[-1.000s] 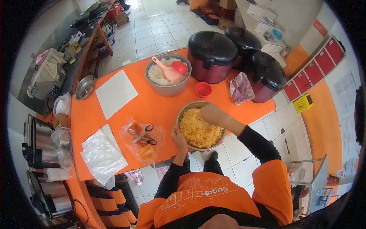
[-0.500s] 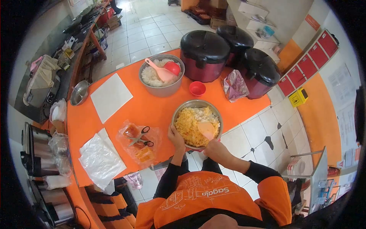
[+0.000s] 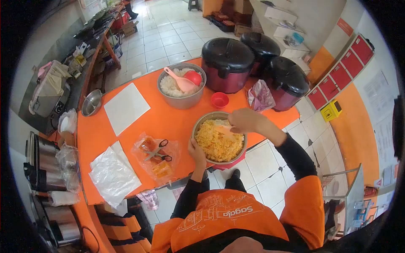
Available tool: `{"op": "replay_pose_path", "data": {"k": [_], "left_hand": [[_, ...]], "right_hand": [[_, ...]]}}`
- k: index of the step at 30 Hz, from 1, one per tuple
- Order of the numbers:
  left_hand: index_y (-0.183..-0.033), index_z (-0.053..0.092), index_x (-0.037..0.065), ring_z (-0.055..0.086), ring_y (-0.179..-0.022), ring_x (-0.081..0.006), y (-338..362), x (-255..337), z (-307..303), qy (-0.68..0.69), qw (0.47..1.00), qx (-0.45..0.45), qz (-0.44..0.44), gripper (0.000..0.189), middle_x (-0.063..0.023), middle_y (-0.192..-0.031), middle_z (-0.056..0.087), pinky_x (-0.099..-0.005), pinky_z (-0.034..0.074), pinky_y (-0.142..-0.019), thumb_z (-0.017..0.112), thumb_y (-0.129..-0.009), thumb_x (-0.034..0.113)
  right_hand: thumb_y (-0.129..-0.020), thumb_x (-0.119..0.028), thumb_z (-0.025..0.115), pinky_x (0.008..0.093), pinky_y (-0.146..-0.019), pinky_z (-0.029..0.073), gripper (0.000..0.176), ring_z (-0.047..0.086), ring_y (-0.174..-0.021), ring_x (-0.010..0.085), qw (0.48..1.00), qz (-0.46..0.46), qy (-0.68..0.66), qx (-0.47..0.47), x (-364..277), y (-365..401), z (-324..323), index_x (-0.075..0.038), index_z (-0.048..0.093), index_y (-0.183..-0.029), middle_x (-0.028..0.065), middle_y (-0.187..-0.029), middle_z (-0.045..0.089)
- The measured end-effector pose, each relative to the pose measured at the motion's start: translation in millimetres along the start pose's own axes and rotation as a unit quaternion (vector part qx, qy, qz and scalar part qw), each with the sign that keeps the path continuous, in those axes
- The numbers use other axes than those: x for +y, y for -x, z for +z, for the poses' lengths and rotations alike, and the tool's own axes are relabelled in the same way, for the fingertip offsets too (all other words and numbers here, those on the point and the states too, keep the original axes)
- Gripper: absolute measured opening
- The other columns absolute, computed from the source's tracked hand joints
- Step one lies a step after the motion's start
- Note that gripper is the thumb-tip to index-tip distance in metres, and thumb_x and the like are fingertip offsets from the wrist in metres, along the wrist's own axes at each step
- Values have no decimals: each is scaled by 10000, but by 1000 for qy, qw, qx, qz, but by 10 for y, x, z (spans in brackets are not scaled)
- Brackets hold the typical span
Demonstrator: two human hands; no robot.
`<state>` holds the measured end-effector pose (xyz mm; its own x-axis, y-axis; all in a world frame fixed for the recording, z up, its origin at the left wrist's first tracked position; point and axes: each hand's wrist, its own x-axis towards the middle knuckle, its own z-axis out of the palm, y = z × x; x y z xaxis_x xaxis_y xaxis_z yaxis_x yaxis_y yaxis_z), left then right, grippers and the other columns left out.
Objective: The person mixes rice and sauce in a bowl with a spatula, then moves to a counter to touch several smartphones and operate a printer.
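Note:
A metal bowl (image 3: 196,126) near the table's front edge is filled with yellow-orange rice (image 3: 217,147), with some white rice at its far side. My left hand (image 3: 197,152) is closed on the bowl's left rim. In my right hand (image 3: 249,121), above the bowl's far right side, is a pale pink rice paddle (image 3: 225,132) whose blade lies in the rice. My fingers wrap around its handle and hide it. Beyond the bowl stand a small red cup (image 3: 220,100) and a grey pot (image 3: 182,101) of white rice, with a pink paddle (image 3: 182,82) and a red scoop (image 3: 193,77) in it.
Black-lidded rice cookers (image 3: 228,63) stand at the back of the orange table (image 3: 168,122), beside a crumpled foil pouch (image 3: 260,95). To the left lie scissors (image 3: 158,152) on plastic packets, white plastic bags (image 3: 114,173), a white sheet (image 3: 126,108) and a metal bowl (image 3: 91,103).
My right hand has moved up and away from me, from the bowl's near right edge to its far right side, carrying the paddle. My left hand stays on the rim.

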<state>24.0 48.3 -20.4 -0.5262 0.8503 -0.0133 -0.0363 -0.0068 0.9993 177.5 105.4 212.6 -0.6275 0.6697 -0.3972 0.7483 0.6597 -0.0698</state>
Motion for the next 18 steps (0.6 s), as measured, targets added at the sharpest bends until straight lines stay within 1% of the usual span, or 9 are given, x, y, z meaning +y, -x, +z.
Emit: {"op": "replay_pose_path", "data": {"k": [1,3,5,9,11,13,14,15,18], "left_hand": [[-943,510,-55,517,-743,-187,8,1,3,0,1000,3,-3,315,-117,-827,555,-299,407,-671,339,-902,206],[-813,487,-23,441,-668,-113,1,6,24,46,998,17,28,292,-37,-719,487,-266,372,-604,356,-908,220],[-825,491,-24,440,-666,-112,-5,-8,31,56,998,15,26,285,-36,-723,490,-264,373,-603,358,-908,213],[-873,508,-29,449,-671,-109,-15,-15,12,53,999,3,7,274,-41,-751,509,-261,379,-605,353,-909,195],[-890,511,-30,462,-684,-114,-21,-76,-11,25,1000,5,6,279,-46,-768,521,-263,386,-616,347,-910,194],[-906,514,-31,475,-697,-119,-30,-84,-7,-3,1000,4,8,285,-51,-785,532,-266,394,-627,341,-912,194],[-910,513,-44,485,-710,-156,-26,-70,9,-1,1000,11,17,291,-78,-785,537,-282,393,-643,345,-906,194],[-913,513,-57,495,-723,-192,-25,-61,8,1,999,19,26,298,-105,-785,543,-298,392,-659,350,-901,193],[-944,513,-57,507,-745,-201,-27,-69,-42,-62,998,-10,-8,299,-119,-823,554,-302,396,-674,344,-901,186]], "right_hand": [[-665,-187,589,392,-586,461,213,588,-701,299,999,1,-34,40,-84,66,-5,-4,582,-775,175,-709,583],[-671,-194,585,392,-593,459,221,585,-697,307,994,3,-71,78,-220,79,133,3,583,-772,188,-717,582],[-681,-204,581,398,-595,455,242,576,-687,327,978,30,-163,127,-288,-66,454,29,579,-743,207,-713,576],[-731,-213,556,358,-528,445,260,578,-562,280,962,83,-231,116,-18,-139,908,37,596,-671,174,-602,576],[-748,-217,545,333,-522,454,263,587,-537,220,940,149,-305,42,68,-25,868,31,619,-705,142,-604,599],[-751,-227,547,323,-515,455,268,584,-528,200,933,152,-320,57,218,20,1001,26,624,-704,122,-593,600],[-754,-236,549,313,-508,455,274,580,-518,181,926,157,-334,73,284,35,1054,20,629,-702,102,-583,602],[-754,-236,549,313,-508,455,274,580,-518,181,927,154,-334,72,320,85,1025,20,629,-702,102,-583,602],[-752,-250,556,310,-511,459,281,575,-502,180,917,156,-366,38,376,120,904,19,635,-728,99,-577,602]]}}
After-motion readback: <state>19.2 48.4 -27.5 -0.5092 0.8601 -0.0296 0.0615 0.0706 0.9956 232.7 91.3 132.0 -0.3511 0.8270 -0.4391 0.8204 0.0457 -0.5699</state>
